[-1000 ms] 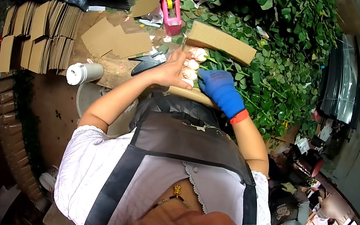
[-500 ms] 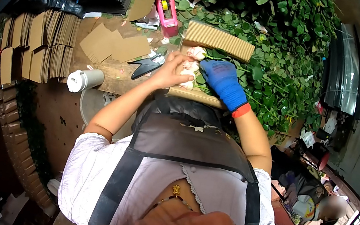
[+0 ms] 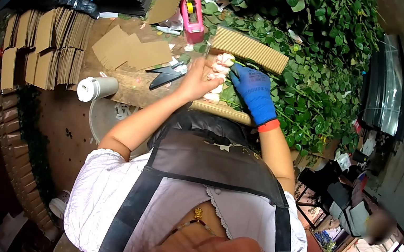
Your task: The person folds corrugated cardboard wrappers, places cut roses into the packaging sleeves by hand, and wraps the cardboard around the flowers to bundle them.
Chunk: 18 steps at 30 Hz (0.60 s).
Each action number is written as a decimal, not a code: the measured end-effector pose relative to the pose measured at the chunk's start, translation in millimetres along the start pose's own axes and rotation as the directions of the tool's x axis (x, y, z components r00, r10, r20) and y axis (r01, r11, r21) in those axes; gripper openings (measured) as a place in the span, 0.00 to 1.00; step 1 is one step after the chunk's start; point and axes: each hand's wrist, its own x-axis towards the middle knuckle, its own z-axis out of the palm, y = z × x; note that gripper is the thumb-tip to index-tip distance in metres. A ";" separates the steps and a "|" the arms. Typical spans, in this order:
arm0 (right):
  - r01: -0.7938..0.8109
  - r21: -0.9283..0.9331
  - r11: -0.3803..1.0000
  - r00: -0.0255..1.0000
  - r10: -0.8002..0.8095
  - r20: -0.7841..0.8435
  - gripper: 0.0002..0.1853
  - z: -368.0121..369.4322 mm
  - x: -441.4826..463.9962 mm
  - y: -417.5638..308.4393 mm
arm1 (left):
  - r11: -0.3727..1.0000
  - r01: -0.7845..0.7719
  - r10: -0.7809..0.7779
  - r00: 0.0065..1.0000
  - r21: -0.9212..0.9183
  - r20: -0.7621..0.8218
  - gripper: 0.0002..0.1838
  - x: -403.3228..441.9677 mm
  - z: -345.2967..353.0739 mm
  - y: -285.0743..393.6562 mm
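Observation:
Pale pink roses (image 3: pixel 223 61) lie in a row inside a piece of corrugated cardboard (image 3: pixel 249 48), heads to the left and stems to the right. My bare left hand (image 3: pixel 200 79) rests against the left side of the blooms, fingers extended and thumb spread over the lower heads. On the other side, my right hand (image 3: pixel 252 83), in a blue knit glove, has its fingers closed at the stem just below the top bloom. The glove hides part of the stems. Black-handled scissors (image 3: pixel 165 74) lie on the table, left of my left hand.
A pink tape dispenser (image 3: pixel 194 15) stands behind the cardboard. Rose foliage (image 3: pixel 314 64) covers the table's right side. Flat cardboard pieces (image 3: pixel 129 50), stacked cardboard (image 3: pixel 48 52) and a white bottle (image 3: pixel 97 88) are to the left. Another person (image 3: pixel 353 210) is at far right.
My left hand has shifted slightly right, its fingers now more upright along the blooms. The gloved hand stays by the stems. The person at far right has changed posture.

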 end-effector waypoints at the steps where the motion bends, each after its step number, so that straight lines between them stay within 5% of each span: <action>1: 0.018 -0.016 1.000 1.000 -0.018 0.006 0.13 -1.1 0.3 -1.1 | 1.000 -0.008 0.008 1.000 0.009 -0.023 0.34 -0.4 -1.3 1.8; 2: 0.035 -0.032 0.999 0.999 -0.034 0.012 0.12 -1.9 0.5 -1.2 | 0.997 -0.069 0.069 0.998 0.022 0.005 0.41 1.2 -3.7 3.0; 6: 0.023 -0.092 0.995 1.000 -0.022 0.014 0.12 0.7 -1.3 -5.7 | 0.981 0.091 -0.078 0.994 -0.172 0.081 0.38 11.1 -8.1 -3.7; 12: 0.016 -0.087 0.996 1.000 -0.015 0.014 0.13 2.0 -1.8 -7.2 | 0.980 0.153 -0.159 0.986 -0.126 -0.040 0.29 12.4 10.9 -9.7; 16: 0.029 0.024 0.999 0.999 -0.030 0.014 0.15 -18.6 -19.6 -10.7 | 0.995 0.101 -0.103 0.991 -0.024 -0.088 0.27 13.0 11.9 -10.1; 18: -0.016 0.331 0.943 0.988 0.065 -0.137 0.15 -40.1 -30.9 -21.7 | 0.993 0.108 -0.112 0.992 -0.054 -0.065 0.26 14.3 9.9 -10.4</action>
